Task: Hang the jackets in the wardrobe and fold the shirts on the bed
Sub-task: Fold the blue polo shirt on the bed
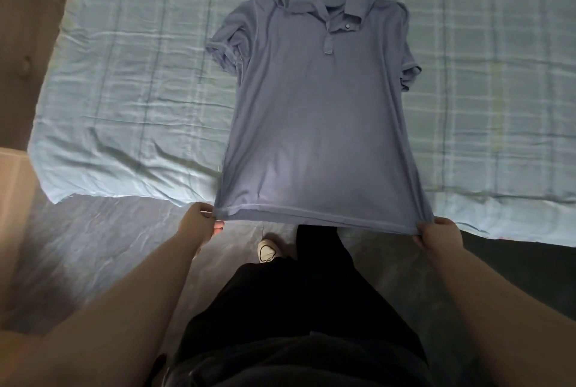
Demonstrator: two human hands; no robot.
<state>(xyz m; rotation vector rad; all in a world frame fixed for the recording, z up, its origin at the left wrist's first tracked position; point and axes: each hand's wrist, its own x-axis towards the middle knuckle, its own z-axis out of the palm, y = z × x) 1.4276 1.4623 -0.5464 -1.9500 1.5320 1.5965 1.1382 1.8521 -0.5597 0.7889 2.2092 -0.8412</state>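
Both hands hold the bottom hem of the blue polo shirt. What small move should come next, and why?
Probably lower the hem onto the bed. The polo shirt lies face up with its collar far from the person, but the left hand and right hand hold its hem past the bed edge, so it is not yet flat for folding.

Head view, steeply down, bed (124,90) near.

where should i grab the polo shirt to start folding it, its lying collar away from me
Grip the polo shirt at its two hem corners from the near edge of the bed, where the left hand and right hand pinch it. It lies flat, face up, hem overhanging toward you.
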